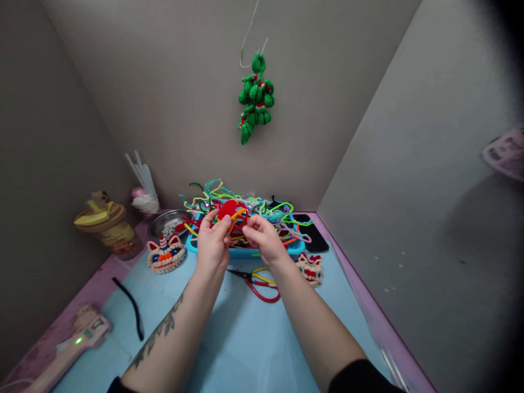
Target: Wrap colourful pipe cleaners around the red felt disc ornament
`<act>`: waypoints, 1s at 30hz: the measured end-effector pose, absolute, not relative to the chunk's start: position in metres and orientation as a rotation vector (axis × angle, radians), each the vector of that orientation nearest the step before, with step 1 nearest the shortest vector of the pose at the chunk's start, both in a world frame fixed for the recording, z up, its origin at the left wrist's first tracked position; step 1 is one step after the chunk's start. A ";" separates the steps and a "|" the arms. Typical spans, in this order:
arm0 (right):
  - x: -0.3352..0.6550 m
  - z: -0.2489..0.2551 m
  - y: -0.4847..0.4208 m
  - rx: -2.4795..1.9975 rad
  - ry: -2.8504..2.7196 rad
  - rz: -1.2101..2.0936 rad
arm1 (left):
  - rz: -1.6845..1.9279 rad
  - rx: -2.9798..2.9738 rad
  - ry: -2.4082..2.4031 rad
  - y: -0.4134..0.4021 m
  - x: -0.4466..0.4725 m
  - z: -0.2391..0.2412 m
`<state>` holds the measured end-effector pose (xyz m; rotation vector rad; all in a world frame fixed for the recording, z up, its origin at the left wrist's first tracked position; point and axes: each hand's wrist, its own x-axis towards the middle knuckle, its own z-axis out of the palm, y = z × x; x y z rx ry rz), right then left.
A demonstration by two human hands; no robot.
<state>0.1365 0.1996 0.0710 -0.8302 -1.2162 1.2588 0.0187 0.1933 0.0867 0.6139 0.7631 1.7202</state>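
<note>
Your left hand (213,239) pinches a red disc (227,209) by the blue tray (245,254); your right hand (265,238) bunches its fingertips beside it (hold unclear). Step: apparently hand-shaping; next move likely needs that left pinch steady.

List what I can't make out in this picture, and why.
- Head view: whatever the right grip may pinch, hidden by its own fingers.
- Head view: part of the red piece, covered by the left grip.
- Head view: most of the blue tray's floor, under fuzzy stems.
- Head view: pink object, blurred, cut off by the right edge.
- Head view: pale bits, too small.
</note>
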 end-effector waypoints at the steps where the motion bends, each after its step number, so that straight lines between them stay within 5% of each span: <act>1: 0.137 0.072 0.197 -0.873 -1.275 1.069 | 1.729 0.605 0.777 0.194 0.018 0.087; 5: 0.136 0.077 0.186 -0.971 -1.599 0.190 | 1.704 0.597 0.816 0.193 0.019 0.087; 9: 0.130 0.074 0.181 -1.059 -1.755 -0.224 | 1.691 0.589 0.833 0.191 0.022 0.086; 18: 0.119 0.060 0.182 -1.095 -1.777 -0.360 | 1.657 0.468 0.798 0.192 0.024 0.082; 30: 0.120 0.058 0.180 -0.921 -1.634 -0.049 | 1.641 0.482 0.814 0.192 0.026 0.079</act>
